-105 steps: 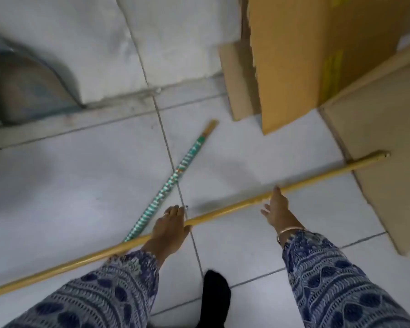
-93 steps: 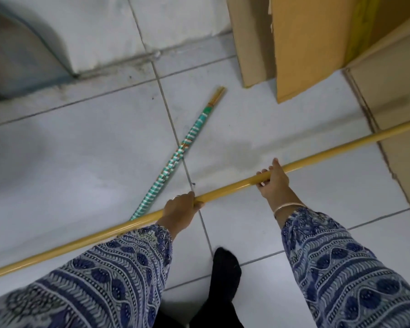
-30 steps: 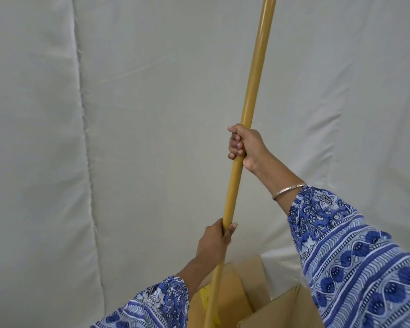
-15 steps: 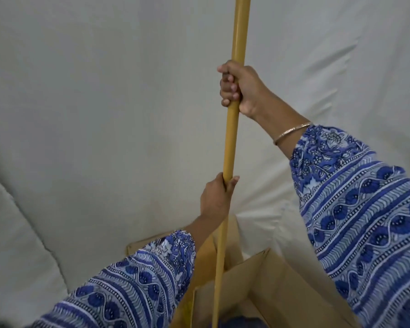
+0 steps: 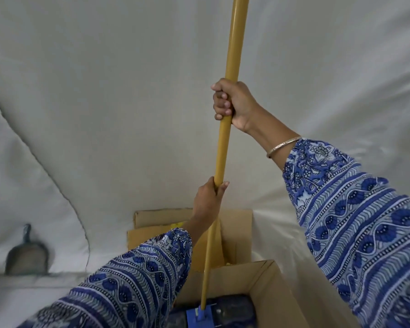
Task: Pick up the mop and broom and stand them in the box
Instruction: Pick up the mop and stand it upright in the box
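Right hand [image 5: 237, 105]: fingers [image 5: 220, 102] curled together and closed round the yellow handle of the mop [image 5: 227, 114], knuckles facing left, thumb hidden behind the shaft; a thin metal bangle [image 5: 283, 146] sits on the wrist, just ahead of a blue-and-white patterned sleeve [image 5: 355, 209].

Left hand [image 5: 207, 200]: lower on the same handle, fingers wrapped round the far side of the shaft and largely hidden, thumb tip showing at its right edge; grip closed on the handle; a matching patterned sleeve covers the forearm.

Mop: handle close to upright, leaning slightly right toward the top, and running out of view at the upper edge; its lower end meets a blue bracket on the mop head [image 5: 200, 317], which sits inside the open cardboard box [image 5: 270, 287]; dark material lies in the box around the head, nature unclear.

Box: flaps open, rear flaps standing up behind the handle, against a white fabric backdrop [image 5: 104, 102].

Surroundings: a grey dustpan [image 5: 26, 255] stands upright against the backdrop at lower left, well apart from the box; somewhat blurred.

Broom: not seen in this view.
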Demonstrator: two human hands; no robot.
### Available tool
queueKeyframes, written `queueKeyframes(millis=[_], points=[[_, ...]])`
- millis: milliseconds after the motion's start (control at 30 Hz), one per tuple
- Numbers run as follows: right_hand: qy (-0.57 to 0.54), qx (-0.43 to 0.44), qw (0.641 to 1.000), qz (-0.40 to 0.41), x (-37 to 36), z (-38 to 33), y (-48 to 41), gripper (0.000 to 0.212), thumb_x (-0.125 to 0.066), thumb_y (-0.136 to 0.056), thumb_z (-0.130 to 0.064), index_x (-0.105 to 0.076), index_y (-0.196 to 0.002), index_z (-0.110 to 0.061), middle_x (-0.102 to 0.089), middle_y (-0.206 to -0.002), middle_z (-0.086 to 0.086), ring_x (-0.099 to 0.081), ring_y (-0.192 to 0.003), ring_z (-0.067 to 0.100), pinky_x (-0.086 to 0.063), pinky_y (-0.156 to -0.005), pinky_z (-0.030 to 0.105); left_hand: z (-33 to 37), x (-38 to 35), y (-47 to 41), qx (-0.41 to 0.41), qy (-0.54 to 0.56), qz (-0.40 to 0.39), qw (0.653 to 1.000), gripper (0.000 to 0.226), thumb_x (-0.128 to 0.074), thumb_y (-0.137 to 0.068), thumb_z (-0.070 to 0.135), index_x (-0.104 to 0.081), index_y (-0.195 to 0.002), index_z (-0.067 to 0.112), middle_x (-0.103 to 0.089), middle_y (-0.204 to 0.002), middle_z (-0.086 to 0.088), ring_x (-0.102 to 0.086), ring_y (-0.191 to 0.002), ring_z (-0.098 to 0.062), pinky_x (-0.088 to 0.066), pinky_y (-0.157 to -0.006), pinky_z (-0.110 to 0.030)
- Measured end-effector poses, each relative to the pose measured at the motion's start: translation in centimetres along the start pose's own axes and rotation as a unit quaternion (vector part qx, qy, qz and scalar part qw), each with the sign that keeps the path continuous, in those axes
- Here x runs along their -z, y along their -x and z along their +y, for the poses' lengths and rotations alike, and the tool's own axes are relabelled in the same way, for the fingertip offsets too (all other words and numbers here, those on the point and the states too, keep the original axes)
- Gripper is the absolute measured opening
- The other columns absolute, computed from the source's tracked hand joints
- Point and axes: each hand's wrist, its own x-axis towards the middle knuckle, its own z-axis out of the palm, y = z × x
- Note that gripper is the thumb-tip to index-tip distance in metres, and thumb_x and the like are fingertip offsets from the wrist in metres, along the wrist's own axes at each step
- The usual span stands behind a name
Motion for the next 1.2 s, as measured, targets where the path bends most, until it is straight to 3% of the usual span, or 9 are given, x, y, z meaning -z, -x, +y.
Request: queueKeyframes(millis=[100, 233, 433, 633, 800, 967, 1067, 1200], points=[[-0.004, -0.018, 1.0, -0.01, 1.6, 2.7, -0.7, 0.042, -0.047, -0.084, -0.012, -0.032, -0.046, -0.019, -0.03, -0.03, -0.007, -0.024, -0.028, 0.009, -0.031, -0.042, 0.02, -1.6, -2.0, -0.4, 0.027, 0.032, -0.031, 0.999, 0.019, -0.047, -0.093, 0.035, -0.049, -0.087, 0.017, -0.054, -0.07, -0.001, -0.05, -0.062, -0.014, -0.041, -0.051, -0.022], [-0.003, -0.046, 0.998, -0.032, 2.4, 6.3, -1.3, 0.041, -0.047, -0.084, -0.011, -0.031, -0.047, -0.019, -0.03, -0.03, -0.008, -0.026, -0.028, 0.01, -0.032, -0.043, 0.021, -4.3, -3.6, -0.6, 0.066, 0.051, -0.032, 0.996, 0.014, -0.047, -0.094, 0.027, -0.048, -0.087, 0.015, -0.048, -0.064, 0.006, -0.043, -0.056, -0.007, -0.04, -0.043, -0.009], [-0.007, -0.066, 0.995, -0.07, 2.4, 9.8, -1.8, 0.04, -0.047, -0.084, -0.009, -0.033, -0.048, -0.017, -0.033, -0.03, -0.007, -0.029, -0.029, 0.01, -0.036, -0.046, 0.023, -7.1, -4.0, -1.4, 0.123, 0.033, -0.07, 0.989, 0.013, -0.049, -0.094, 0.025, -0.05, -0.09, 0.012, -0.047, -0.068, 0.005, -0.043, -0.061, -0.007, -0.035, -0.055, -0.021], [-0.011, -0.058, 0.997, -0.058, 3.0, 8.9, -2.8, 0.039, -0.048, -0.083, -0.01, -0.035, -0.047, -0.018, -0.034, -0.03, -0.007, -0.03, -0.029, 0.011, -0.036, -0.046, 0.023, -6.2, -4.1, -2.5, 0.107, -0.01, -0.056, 0.993, 0.017, -0.049, -0.093, 0.027, -0.053, -0.093, 0.011, -0.056, -0.082, -0.004, -0.05, -0.068, -0.014, -0.037, -0.055, -0.021], [-0.004, -0.061, 0.996, -0.069, 3.3, 9.2, -3.3, 0.039, -0.048, -0.083, -0.01, -0.036, -0.047, -0.017, -0.036, -0.031, -0.006, -0.032, -0.031, 0.012, -0.038, -0.048, 0.024, -6.8, -4.3, -3.2, 0.123, -0.02, -0.063, 0.99, 0.016, -0.049, -0.093, 0.029, -0.051, -0.092, 0.014, -0.054, -0.077, 0.0, -0.045, -0.062, -0.007, -0.035, -0.054, -0.019], [-0.021, -0.064, 0.997, -0.044, 3.2, 10.6, -3.6, 0.038, -0.051, -0.085, -0.008, -0.039, -0.049, -0.014, -0.04, -0.032, -0.005, -0.035, -0.032, 0.012, -0.039, -0.047, 0.024, -7.6, -4.8, -3.4, 0.16, -0.004, -0.066, 0.985, 0.029, -0.047, -0.094, 0.027, -0.055, -0.108, 0.003, -0.049, -0.072, 0.003, -0.044, -0.063, -0.008, -0.035, -0.055, -0.021], [-0.035, -0.063, 0.997, -0.029, 3.3, 10.5, -4.1, 0.035, -0.057, -0.085, -0.009, -0.045, -0.052, -0.013, -0.045, -0.035, -0.003, -0.039, -0.036, 0.013, -0.04, -0.046, 0.023, -7.4, -4.7, -4.0, 0.166, -0.016, -0.066, 0.984, 0.031, -0.048, -0.094, 0.027, -0.055, -0.111, 0.002, -0.054, -0.081, -0.003, -0.047, -0.067, -0.012, -0.035, -0.054, -0.02], [-0.043, -0.058, 0.997, -0.011, 3.3, 10.8, -4.6, 0.025, -0.065, -0.081, -0.009, -0.055, -0.059, -0.013, -0.05, -0.04, -0.003, -0.044, -0.042, 0.013, -0.044, -0.048, 0.023, -7.4, -4.7, -4.7, 0.184, -0.021, -0.062, 0.981, 0.031, -0.048, -0.094, 0.026, -0.055, -0.112, 0.002, -0.055, -0.09, -0.007, -0.043, -0.062, -0.006, -0.034, -0.052, -0.019]])
